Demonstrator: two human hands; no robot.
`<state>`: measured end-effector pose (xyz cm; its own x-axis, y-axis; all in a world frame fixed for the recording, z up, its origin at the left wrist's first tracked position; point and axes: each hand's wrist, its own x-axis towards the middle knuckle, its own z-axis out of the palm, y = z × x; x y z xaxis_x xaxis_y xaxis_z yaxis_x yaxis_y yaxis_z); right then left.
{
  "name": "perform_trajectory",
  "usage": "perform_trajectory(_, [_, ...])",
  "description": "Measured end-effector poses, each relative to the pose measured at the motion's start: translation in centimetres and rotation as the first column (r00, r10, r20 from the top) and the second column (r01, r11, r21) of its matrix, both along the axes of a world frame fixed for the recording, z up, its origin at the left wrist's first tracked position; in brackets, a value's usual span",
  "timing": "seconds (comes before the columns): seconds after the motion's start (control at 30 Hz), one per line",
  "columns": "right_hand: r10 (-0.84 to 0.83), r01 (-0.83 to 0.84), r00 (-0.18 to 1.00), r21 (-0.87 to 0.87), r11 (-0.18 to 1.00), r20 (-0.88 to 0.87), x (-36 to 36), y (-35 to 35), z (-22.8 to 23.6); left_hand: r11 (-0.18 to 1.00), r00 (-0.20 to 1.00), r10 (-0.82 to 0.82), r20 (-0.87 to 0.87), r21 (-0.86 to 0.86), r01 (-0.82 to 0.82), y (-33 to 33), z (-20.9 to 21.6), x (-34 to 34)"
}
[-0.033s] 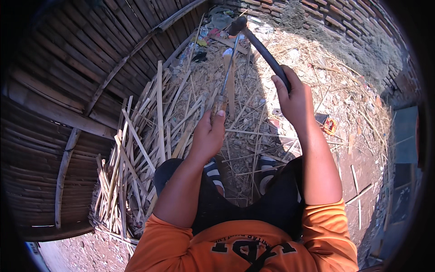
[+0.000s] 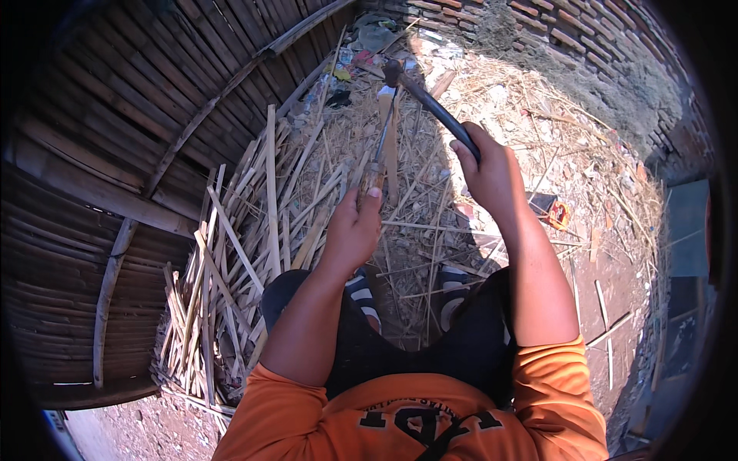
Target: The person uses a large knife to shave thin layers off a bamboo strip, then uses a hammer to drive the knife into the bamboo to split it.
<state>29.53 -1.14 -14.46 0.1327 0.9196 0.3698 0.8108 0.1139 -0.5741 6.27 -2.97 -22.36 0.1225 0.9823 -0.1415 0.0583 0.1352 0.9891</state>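
Note:
My left hand [image 2: 354, 230] is closed around the wooden handle of a long, thin-bladed knife [image 2: 382, 138], which points away from me and shows nearly edge-on. My right hand [image 2: 492, 165] grips the dark handle of a hammer [image 2: 437, 111]. The hammer's head is over the far end of the blade; whether they touch I cannot tell. Under and beside the blade is a pale wooden piece [image 2: 391, 150] with a bright, sunlit top end. How the blade meets this piece is hard to make out.
Long split strips [image 2: 215, 284] lie heaped on my left, beside a slatted bamboo wall [image 2: 84, 161]. A brick wall [image 2: 592, 46] rises at the far right. Shavings and scraps [image 2: 523, 100] litter the ground; an orange-and-black object [image 2: 557, 213] lies beyond my right forearm.
My right hand has brought the hammer down and slightly nearer, its head now over the far end of the blade. The left hand and the knife have hardly moved.

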Motion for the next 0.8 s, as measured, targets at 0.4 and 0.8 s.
perform_trajectory(0.4, [-0.041, 0.041, 0.999, -0.031, 0.999, 0.0, 2.2, 1.2, -3.1, 0.997, 0.996, 0.068, 0.058, -0.026, -0.067, 0.7, -0.8, -0.1])
perform_trajectory(0.8, [0.03, -0.028, 0.992, 0.019, 0.999, -0.122, 0.5, 0.9, -2.6, 0.992, 0.985, 0.081, -0.151, 0.106, -0.065, 1.9, -4.7, -0.3])
